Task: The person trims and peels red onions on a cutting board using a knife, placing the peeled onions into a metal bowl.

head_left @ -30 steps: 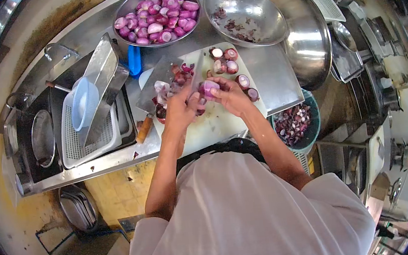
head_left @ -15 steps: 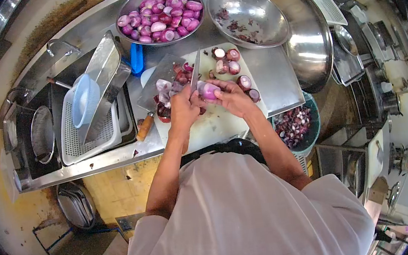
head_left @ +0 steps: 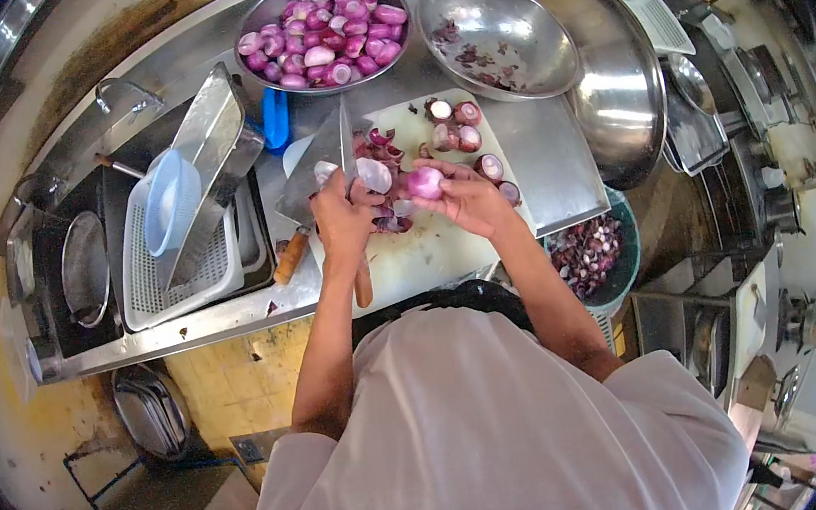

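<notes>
My left hand is closed on a knife, whose blade points away from me and whose wooden handle sticks out below the palm. A pale piece of onion skin is at its fingertips. My right hand holds a peeled purple onion between thumb and fingers, over the white cutting board. Loose dark red skins lie between and beyond the hands. Several unpeeled onions with cut ends sit on the board's right side. A cleaver with a wooden handle lies at the left.
A steel bowl of peeled onions stands at the back, beside a steel bowl with skin scraps. A large steel pot is on the right. Below it is a green bin of peelings. A white basket sits over the sink.
My left hand has moved left with the knife, away from the onion, and a piece of skin now shows at its fingers. The onion in my right hand looks barer.
</notes>
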{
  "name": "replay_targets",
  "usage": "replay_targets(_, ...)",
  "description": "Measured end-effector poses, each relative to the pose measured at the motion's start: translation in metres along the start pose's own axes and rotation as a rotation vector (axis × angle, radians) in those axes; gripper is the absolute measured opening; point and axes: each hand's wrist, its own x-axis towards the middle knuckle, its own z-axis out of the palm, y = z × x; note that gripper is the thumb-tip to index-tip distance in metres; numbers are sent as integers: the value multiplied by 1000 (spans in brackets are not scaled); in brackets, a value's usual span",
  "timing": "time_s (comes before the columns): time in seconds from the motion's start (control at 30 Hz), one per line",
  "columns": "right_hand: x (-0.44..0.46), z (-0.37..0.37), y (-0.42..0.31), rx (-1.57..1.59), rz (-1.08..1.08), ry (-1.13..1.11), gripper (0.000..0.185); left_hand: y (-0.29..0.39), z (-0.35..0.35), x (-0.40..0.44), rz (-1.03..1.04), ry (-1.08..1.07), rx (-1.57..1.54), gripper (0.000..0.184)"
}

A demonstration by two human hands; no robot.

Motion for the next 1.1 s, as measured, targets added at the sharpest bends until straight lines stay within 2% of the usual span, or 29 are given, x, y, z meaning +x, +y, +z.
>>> replay_targets(0.07, -1, -3, -2, 69, 18, -30, 51, -6, -8, 3, 15, -152, 71, 23)
replay_targets(0.1, -2, 1, -5, 163, 61, 48, 45, -7, -9, 1, 18, -143, 70, 23)
replay_targets(0.13, 0, 6, -8, 253, 104, 121, 39, -7, -9, -2, -45, -175, 59, 31)
replay_targets(0.17, 6, 6, -8, 242, 106, 104, 39, -7, -10, -4, -102, -204, 48, 39)
replay_targets(0.23, 22, 1, -1, 134, -39, 426, 28, -9, -15, -9, -23, -140, 30, 38)
replay_targets(0.27, 35, -2, 2, 133, -41, 412, 28, -11, -17, -13, 39, -96, 14, 37)
replay_targets(0.3, 52, -6, 4, 54, -116, 349, 23, 5, -22, -17, 27, -70, -16, 44)
replay_targets(0.33, 69, -6, 2, -23, -192, 289, 21, 5, -25, -18, 34, -68, -13, 44)
replay_targets(0.37, 93, 7, -7, 154, -126, 368, 21, 5, -28, -18, -17, -56, -52, 43)
replay_targets(0.5, 166, 84, -49, 156, -123, 191, 36, 8, -34, -22, -63, 6, -96, 34)
replay_targets(0.63, 183, 106, -77, 151, -58, 221, 42, 4, -47, -31, -55, 46, -59, 28)
replay_targets(0.7, 171, 95, -87, -178, -191, 71, 47, -6, -59, -35, -41, 40, -28, 28)
replay_targets(0.73, 158, 93, -92, -180, -184, 79, 47, -8, -64, -39, -50, 38, -33, 28)
replay_targets(0.8, 125, 84, -104, -629, -302, 168, 41, -13, -71, -45, -86, 131, -59, 26)
replay_targets(0.83, 111, 72, -109, -634, -294, 185, 41, -17, -73, -49, -97, 154, -99, 27)
replay_targets(0.9, 86, 48, -120, -990, -272, 315, 35, -26, -79, -54, -75, 153, -104, 29)
replay_targets(0.93, 73, 32, -126, -994, -268, 328, 35, -31, -81, -55, -71, 149, -80, 29)
replay_targets(1.0, 50, 4, -129, -1598, -100, 304, 34, -36, -81, -57, -88, 124, -64, 29)
replay_targets(1.03, 40, 2, -123, -1598, -98, 314, 34, -36, -79, -56, -102, 108, -42, 30)
replay_targets(1.1, 16, 0, -104, -1886, 90, 299, 40, -37, -72, -53, -100, 55, -51, 30)
